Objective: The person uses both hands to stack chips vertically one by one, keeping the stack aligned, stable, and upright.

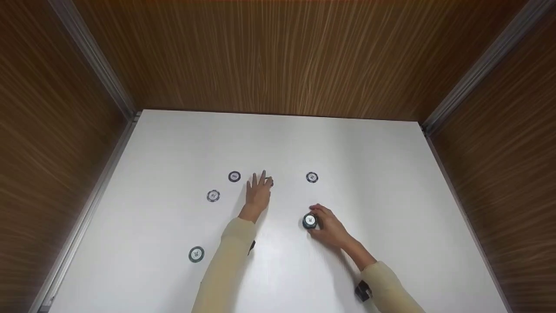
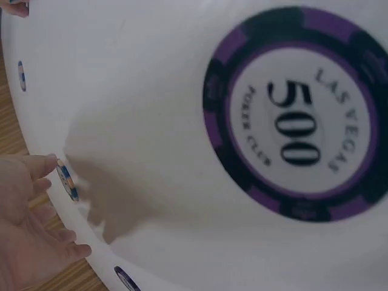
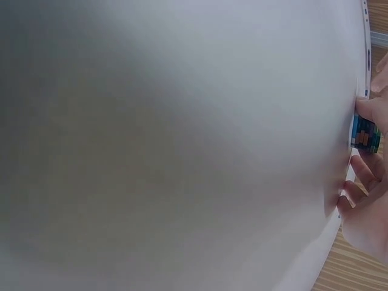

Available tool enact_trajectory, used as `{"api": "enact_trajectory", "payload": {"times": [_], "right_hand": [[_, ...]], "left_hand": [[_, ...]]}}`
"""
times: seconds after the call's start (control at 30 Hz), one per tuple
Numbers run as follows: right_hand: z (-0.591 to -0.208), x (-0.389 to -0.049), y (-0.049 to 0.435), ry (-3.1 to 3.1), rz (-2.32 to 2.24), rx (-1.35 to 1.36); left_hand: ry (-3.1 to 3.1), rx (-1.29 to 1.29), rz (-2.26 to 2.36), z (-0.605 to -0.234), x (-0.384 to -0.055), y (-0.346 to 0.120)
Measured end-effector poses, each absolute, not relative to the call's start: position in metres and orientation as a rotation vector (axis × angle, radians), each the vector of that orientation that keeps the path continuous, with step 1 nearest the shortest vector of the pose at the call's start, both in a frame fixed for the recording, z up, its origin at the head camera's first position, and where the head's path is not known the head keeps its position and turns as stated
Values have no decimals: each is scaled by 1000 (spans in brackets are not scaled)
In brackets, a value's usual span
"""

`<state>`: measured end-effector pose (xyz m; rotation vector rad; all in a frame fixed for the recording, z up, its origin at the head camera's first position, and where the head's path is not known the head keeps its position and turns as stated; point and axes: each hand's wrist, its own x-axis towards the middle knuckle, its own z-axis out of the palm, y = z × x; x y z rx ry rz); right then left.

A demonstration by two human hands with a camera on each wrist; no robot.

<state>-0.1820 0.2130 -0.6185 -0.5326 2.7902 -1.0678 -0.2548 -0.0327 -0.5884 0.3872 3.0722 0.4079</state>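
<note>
In the head view my left hand [image 1: 258, 193] reaches forward with several fingers spread. It pinches a blue-edged poker chip [image 2: 68, 180] at the thumb side, close over the white table. My right hand [image 1: 330, 228] grips a short stack of poker chips [image 1: 309, 221] between thumb and fingers. A dark green-edged chip tops this stack, and blue and orange show on its sides [image 3: 365, 133] in the right wrist view. A purple and black 500 chip [image 2: 297, 115] lies near the left wrist camera.
Single chips lie flat on the white table [image 1: 369, 174]: a dark one [image 1: 234, 176] and a grey-edged one [image 1: 213, 195] left of my left hand, a green one [image 1: 196, 254] nearer me, another [image 1: 312, 177] beyond my right hand. Wood-grain panels [image 1: 278, 56] enclose the back and sides.
</note>
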Motion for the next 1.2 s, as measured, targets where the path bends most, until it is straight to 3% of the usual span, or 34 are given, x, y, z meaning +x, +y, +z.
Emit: {"api": "enact_trajectory", "payload": {"times": [0.9, 1.2], "right_hand": [[-617, -177, 210, 2827, -1106, -477], [-617, -176, 202, 2866, -1123, -449]], "left_hand": [[3182, 555, 310, -604, -262, -14], [3212, 486, 154, -605, -261, -8]]}}
